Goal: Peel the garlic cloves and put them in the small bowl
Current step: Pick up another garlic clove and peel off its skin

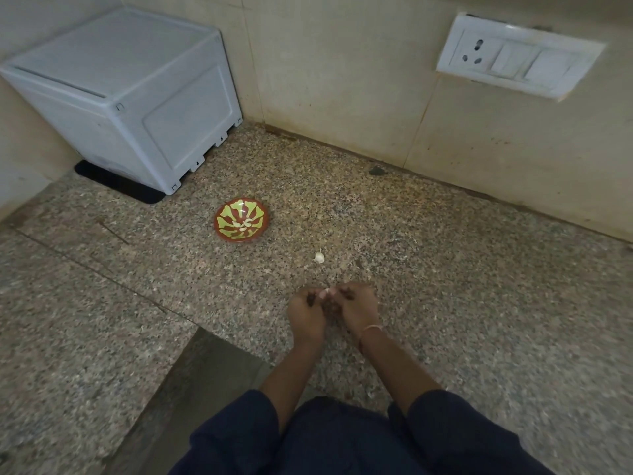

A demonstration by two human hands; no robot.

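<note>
One clove (324, 293) between left hand (306, 318) and right hand (358, 311); small bowl (224, 231) apart.

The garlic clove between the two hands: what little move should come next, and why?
Probably strip the skin off it. Both the left hand and right hand pinch the pale garlic clove over the counter, and whether it is bare cannot be told. The small bowl, already holding a few pale cloves, stands apart to the left, so carrying comes after.

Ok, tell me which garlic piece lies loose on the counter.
The lone white clove on the granite counter; peeled cloves lie in the bowl, and another clove is pinched between the left hand and right hand.
</note>
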